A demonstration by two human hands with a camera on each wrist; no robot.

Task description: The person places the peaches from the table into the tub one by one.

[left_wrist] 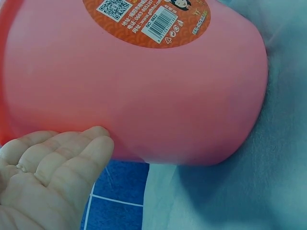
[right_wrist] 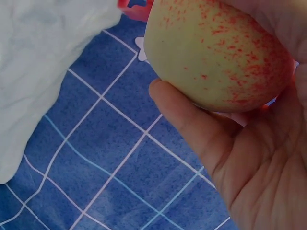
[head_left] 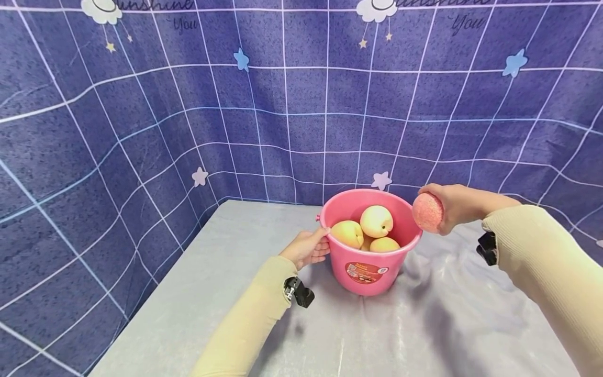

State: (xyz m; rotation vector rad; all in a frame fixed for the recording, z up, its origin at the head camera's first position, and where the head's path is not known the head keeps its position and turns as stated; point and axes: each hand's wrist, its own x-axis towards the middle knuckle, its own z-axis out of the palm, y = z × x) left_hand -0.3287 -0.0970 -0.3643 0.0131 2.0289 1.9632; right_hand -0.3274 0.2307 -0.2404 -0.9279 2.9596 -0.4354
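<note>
A pink bucket (head_left: 367, 272) stands upright on the cloth-covered table, with several pale yellow peaches (head_left: 376, 221) inside. My left hand (head_left: 308, 248) holds the bucket's left rim, thumb at the top edge and fingers along the outer wall. In the left wrist view those fingers (left_wrist: 72, 155) lie against the pink side, below an orange label (left_wrist: 158, 19). At the bucket's right rim, my right hand (head_left: 449, 204) grips another peach (head_left: 427, 212), its reddish side facing the head camera. Seen from the right wrist, this peach (right_wrist: 211, 57) is yellow-green with red speckles, held between thumb and fingers.
A light grey cloth (head_left: 188, 293) covers the table, wrinkled on the right. Behind and to the left hangs a blue curtain (head_left: 301, 131) with a white grid and stars. A small knob (head_left: 317, 217) sticks out from the bucket's left rim.
</note>
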